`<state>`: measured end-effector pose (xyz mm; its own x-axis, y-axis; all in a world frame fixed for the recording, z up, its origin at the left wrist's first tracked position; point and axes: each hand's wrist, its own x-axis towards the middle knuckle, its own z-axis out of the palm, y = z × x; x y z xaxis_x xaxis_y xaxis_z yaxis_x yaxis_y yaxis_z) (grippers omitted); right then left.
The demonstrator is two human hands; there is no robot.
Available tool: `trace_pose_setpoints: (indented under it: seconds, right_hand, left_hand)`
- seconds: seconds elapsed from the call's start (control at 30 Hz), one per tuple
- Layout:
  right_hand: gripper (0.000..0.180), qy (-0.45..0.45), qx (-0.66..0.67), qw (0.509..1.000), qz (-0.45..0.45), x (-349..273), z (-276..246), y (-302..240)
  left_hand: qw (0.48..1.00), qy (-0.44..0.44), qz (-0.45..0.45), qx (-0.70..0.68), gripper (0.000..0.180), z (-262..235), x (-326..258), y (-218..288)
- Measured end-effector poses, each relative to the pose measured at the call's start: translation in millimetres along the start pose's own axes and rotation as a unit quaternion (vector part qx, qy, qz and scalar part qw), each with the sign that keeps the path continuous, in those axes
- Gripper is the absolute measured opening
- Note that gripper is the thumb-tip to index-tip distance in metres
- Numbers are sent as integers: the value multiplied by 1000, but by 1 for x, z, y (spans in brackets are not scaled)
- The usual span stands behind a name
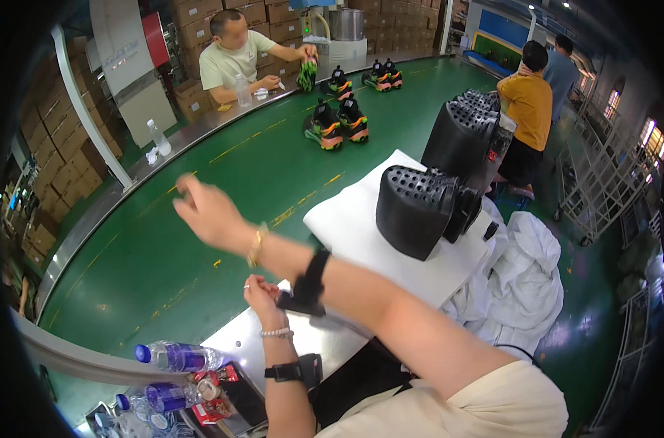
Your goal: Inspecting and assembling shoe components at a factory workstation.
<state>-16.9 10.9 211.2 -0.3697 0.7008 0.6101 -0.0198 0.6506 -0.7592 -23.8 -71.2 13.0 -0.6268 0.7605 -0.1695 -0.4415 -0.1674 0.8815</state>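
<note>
My right hand [209,212] reaches out over the green conveyor belt [149,270], its fingers loosely bent and a little apart, with nothing seen in them. A gold bracelet [257,244] circles that wrist, with a black strap mount [308,285] further up the forearm. Below that arm my left hand [262,298] is curled closed beside the strap, and no object shows in its fingers. It wears a ring and a beaded bracelet [276,333]. Farther along the belt stands a pair of black, orange and green sneakers [324,128], apart from both hands.
Two black perforated housings [417,208] stand on a white-covered table [354,208] at right, beside crumpled white cloth [518,285]. Bottles [178,358] lie at lower left. Across the belt a co-worker [237,62] holds a green-and-black shoe [307,75]; more sneakers [381,77] stand beyond.
</note>
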Motion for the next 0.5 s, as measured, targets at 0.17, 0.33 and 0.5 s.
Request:
trace_pose_setpoints:
  seconds: [0.17,0.33,0.5]
  right_hand:
    - [46,10,-306,944,-127,133,-51,-46]
    - [54,-10,-562,815,-139,217,-139,-2]
    - [62,-11,-603,787,130,207,-215,121]
  left_hand:
    - [999,-33,-24,-9,17,0,-3,-2]
    - [995,-86,-8,58,16,0,-6,-11]
    - [987,-78,-6,140,18,2,-11,-3]
